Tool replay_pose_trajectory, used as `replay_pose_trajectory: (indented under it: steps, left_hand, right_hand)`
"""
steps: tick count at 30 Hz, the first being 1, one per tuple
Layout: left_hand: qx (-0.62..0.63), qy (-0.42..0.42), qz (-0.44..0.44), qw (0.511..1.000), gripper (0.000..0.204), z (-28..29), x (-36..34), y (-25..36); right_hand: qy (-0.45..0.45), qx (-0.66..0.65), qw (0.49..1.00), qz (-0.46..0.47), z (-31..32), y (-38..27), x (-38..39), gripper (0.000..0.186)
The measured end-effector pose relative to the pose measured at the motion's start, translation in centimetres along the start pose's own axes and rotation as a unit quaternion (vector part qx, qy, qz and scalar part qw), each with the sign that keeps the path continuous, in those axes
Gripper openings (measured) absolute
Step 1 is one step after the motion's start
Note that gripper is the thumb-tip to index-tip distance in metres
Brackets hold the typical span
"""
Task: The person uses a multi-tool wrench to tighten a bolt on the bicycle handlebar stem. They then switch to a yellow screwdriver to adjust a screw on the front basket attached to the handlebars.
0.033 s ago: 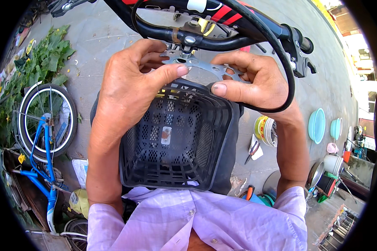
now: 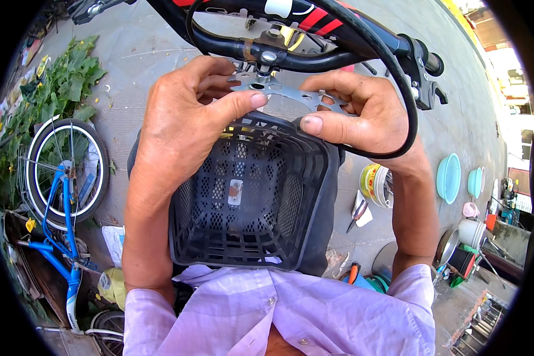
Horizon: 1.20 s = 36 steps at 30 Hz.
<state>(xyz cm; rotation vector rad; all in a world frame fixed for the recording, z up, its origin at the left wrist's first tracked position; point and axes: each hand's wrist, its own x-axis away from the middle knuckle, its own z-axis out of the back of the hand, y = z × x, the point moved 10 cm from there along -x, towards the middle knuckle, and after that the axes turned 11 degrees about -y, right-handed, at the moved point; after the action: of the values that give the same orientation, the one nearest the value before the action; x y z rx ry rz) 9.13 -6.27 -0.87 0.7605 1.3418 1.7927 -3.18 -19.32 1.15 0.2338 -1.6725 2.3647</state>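
Note:
Both my hands grip a flat, perforated silver metal bracket (image 2: 288, 92), which sits at a bolt (image 2: 269, 59) under the black handlebar (image 2: 305, 61). My left hand (image 2: 187, 118) pinches the bracket's left part with thumb on the near side and fingers curled behind. My right hand (image 2: 368, 115) holds its right end the same way, inside the loop of a black cable (image 2: 408, 98). Below my hands a black plastic mesh basket (image 2: 252, 249) rests on dark cloth against my body, its opening toward me.
A blue bicycle (image 2: 62, 190) and leafy plants (image 2: 71, 71) are at the left. At the right stand a tub (image 2: 374, 181), light blue basins (image 2: 448, 178), pots, buckets (image 2: 470, 234) and scattered tools (image 2: 357, 213). A brake lever (image 2: 433, 89) juts out at the handlebar's right end.

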Motion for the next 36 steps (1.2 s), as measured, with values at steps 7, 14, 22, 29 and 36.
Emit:
replay_pose_trajectory:
  steps: [7,14,22,29,36]
  left_hand:
    - [0.022,-0.004,-0.015,1.0,0.043,0.0,0.0,0.3]
    - [0.041,-0.029,0.011,0.999,0.041,-0.1,0.0,-0.1]
    - [0.056,-0.031,-0.006,0.998,0.04,-0.1,-0.1,0.0]
    - [0.03,0.024,-0.038,0.999,0.033,0.4,0.7,0.8]
    - [-0.028,0.043,-0.082,0.995,0.031,0.6,1.4,1.6]
  right_hand:
    - [-0.016,-0.063,0.998,0.023,-0.6,0.3,-0.4,0.057]
    - [-0.07,-0.088,0.994,-0.012,-1.0,-0.6,0.0,0.061]
    - [-0.075,-0.069,0.995,-0.016,-1.0,-0.2,0.0,0.061]
    - [-0.048,0.048,0.997,0.023,0.2,1.5,-0.8,0.058]
    - [-0.042,0.08,0.995,-0.038,0.8,3.7,-1.6,0.059]
